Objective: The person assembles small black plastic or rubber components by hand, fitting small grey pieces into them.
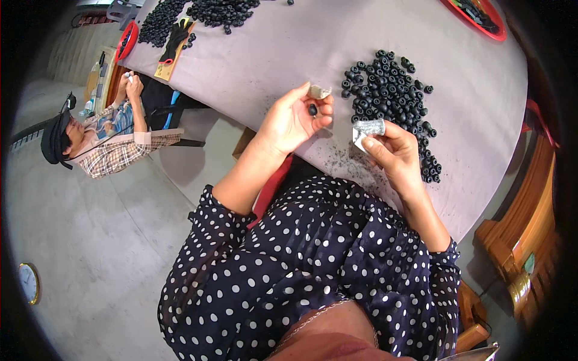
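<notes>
Cloth-covered table (289, 54); co-worker (114, 138) seated at left, by near edge. Above near edge, small black piece (312, 111) sits inside left hand's (288, 125) grip, against curled fingers, palm upturned; pale scrap (319, 92) at fingertips. Right hand (398, 147) angled inward, thumb and fingers pinching grey-white strip (369, 127); black-piece heap (388, 90) just beyond, toward right edge.

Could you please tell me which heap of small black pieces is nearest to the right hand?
The large heap just beyond the right hand; the other heaps lie far from it, toward the picture's upper left on the table.
</notes>
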Demonstrator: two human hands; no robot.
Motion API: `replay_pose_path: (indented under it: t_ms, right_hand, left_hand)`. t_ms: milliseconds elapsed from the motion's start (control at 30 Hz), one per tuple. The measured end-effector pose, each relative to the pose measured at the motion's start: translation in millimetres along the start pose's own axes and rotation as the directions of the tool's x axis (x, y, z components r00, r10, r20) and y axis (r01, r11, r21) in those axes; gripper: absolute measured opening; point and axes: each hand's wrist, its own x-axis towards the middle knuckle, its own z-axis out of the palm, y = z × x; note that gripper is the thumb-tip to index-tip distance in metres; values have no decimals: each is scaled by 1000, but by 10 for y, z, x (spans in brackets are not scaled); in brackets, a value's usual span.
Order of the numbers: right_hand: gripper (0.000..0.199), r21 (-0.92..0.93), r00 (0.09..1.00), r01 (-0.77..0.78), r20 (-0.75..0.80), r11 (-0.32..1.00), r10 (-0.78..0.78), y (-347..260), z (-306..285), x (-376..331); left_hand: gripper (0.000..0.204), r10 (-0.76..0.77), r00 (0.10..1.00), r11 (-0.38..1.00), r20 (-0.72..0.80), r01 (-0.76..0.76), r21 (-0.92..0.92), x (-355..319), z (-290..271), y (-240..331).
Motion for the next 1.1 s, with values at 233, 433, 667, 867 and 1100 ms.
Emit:
replay_pose_path:
  t_ms: [233,433,667,867,1100]
  right_hand:
    - [16,-75,999,48,-15,996,-50,-104,-62,-2]
    - [16,-39,998,57,17,998,-57,-74,-54,-7]
    - [16,-105,996,83,36,991,-79,-85,-44,-11]
    - [22,-93,983,176,64,980,-170,-41,-51,29]
    - [26,-8,991,121,65,993,-120,-52,-42,21]
  left_hand:
    - [15,402,894,294,200,-333,896,366,53,-29]
    - [19,391,834,-118,389,-374,920,384,162,-59]
    - [22,327,848,-240,417,-352,905,346,198,-73]
    - [17,350,910,136,224,-286,949,193,144,-120]
    - [13,-46,997,930,55,22,367,-70,242,-182]
